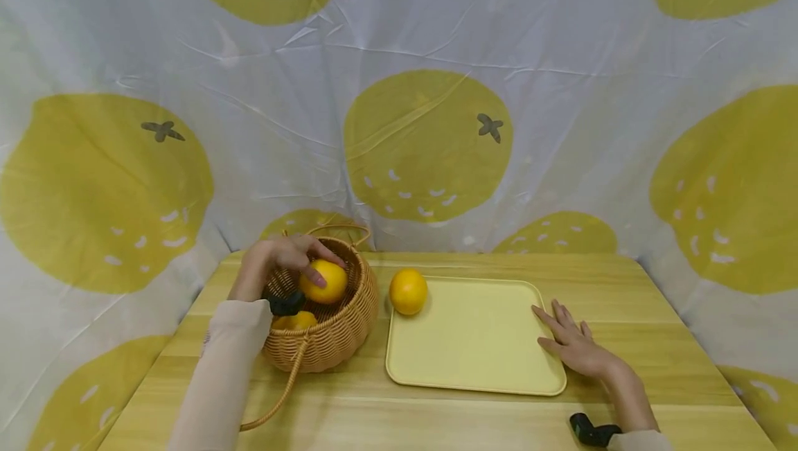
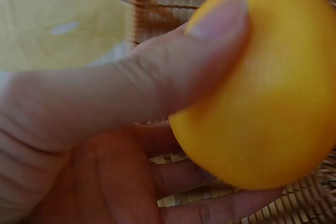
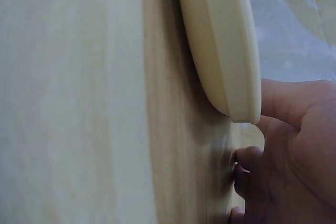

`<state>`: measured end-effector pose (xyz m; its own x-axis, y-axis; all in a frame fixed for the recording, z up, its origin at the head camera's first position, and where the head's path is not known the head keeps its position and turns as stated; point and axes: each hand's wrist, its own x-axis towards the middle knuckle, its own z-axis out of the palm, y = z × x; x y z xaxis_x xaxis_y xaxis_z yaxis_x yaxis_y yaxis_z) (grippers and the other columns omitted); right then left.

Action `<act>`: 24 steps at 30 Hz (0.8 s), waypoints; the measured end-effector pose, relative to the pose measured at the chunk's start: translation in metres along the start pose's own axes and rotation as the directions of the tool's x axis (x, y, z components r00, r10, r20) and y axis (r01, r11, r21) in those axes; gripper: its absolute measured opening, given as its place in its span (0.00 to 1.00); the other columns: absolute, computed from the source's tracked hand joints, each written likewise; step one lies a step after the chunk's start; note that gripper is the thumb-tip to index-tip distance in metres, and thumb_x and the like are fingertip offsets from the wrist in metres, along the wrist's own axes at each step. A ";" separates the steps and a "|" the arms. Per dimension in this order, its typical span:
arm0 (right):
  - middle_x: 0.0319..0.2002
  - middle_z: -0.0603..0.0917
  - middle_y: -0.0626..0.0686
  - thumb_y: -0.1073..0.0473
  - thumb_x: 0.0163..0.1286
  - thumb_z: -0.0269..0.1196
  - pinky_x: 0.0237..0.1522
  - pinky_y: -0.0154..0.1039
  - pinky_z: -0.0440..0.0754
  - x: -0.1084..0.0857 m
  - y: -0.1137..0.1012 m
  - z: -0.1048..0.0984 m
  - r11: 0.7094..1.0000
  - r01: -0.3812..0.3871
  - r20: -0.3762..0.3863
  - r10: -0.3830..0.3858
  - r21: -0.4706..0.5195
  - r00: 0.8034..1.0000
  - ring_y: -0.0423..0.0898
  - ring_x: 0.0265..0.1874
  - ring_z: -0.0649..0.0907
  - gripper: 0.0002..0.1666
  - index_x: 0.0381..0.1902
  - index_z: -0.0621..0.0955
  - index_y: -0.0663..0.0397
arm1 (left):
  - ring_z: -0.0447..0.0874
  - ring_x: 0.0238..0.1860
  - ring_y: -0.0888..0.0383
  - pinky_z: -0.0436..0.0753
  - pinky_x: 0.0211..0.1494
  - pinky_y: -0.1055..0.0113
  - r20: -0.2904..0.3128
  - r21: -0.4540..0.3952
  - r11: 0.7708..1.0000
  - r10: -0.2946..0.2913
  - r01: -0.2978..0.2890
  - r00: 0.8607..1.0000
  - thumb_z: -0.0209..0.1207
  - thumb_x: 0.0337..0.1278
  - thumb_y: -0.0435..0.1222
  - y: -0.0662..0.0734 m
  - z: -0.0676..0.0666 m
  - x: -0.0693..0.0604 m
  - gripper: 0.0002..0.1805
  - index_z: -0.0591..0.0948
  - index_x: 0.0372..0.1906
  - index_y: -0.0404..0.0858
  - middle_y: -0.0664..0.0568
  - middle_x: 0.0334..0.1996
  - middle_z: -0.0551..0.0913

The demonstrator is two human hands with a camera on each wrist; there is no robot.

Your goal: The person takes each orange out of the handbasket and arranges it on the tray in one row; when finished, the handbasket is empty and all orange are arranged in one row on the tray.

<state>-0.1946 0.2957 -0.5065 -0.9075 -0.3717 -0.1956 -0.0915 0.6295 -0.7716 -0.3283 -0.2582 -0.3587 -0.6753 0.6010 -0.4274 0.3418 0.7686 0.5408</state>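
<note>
Apparently unloading round tan wicker basket point(image 1: 349, 333): gripping round yellow-orange fruit point(image 1: 332, 283) in left hand point(image 1: 287, 255), resting right hand point(image 1: 575, 348) splayed; likely needing lift-out.

The fruit point(image 1: 408, 292) is golden, the tray point(image 1: 474, 337) pale yellow (the backdrop point(image 1: 430, 146) fruit-printed).

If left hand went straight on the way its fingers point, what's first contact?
Probably the right wall of the basket, just beyond the orange that the left hand holds. Height is unclear in the head view; it might pass over instead.
</note>
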 end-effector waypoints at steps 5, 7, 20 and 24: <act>0.78 0.26 0.77 0.50 0.83 0.53 0.63 0.76 0.11 0.002 0.008 0.001 0.999 0.041 -0.011 -0.040 0.023 0.999 0.74 0.77 0.25 0.42 0.83 0.51 0.60 | 0.77 0.54 0.53 0.79 0.54 0.61 -0.076 0.004 0.999 0.037 -0.037 0.996 0.72 0.60 0.43 0.015 -0.009 -0.020 0.31 0.81 0.68 0.44 0.41 0.68 0.78; 0.78 0.26 0.77 0.50 0.83 0.53 0.63 0.75 0.09 0.002 0.013 0.001 0.998 0.056 -0.015 -0.056 0.027 0.998 0.73 0.76 0.24 0.42 0.84 0.50 0.58 | 0.77 0.47 0.58 0.78 0.48 0.67 -0.104 -0.018 0.997 0.075 -0.077 0.992 0.73 0.59 0.42 0.020 -0.013 -0.030 0.31 0.81 0.68 0.42 0.41 0.66 0.81; 0.77 0.24 0.77 0.48 0.82 0.53 0.62 0.74 0.07 0.002 0.016 -0.001 0.997 0.062 -0.006 -0.061 0.045 0.998 0.73 0.76 0.22 0.43 0.84 0.50 0.57 | 0.86 0.58 0.56 0.87 0.57 0.63 -0.336 -0.403 0.787 0.346 -0.466 0.876 0.63 0.67 0.26 0.032 0.000 -0.062 0.33 0.70 0.76 0.34 0.47 0.68 0.81; 0.77 0.23 0.76 0.49 0.82 0.53 0.61 0.72 0.05 0.004 0.018 0.000 0.995 0.084 0.000 -0.084 0.060 0.996 0.71 0.76 0.21 0.42 0.85 0.50 0.53 | 0.86 0.60 0.57 0.87 0.57 0.63 -0.483 -0.440 0.773 0.226 -0.457 0.846 0.66 0.67 0.30 0.064 0.023 -0.064 0.33 0.72 0.76 0.38 0.49 0.71 0.78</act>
<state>-0.1996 0.3057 -0.5209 -0.8966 -0.4234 -0.1300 -0.1427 0.5542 -0.8201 -0.2487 -0.2424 -0.3135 -0.8099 0.5762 0.1101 0.2851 0.2226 0.9323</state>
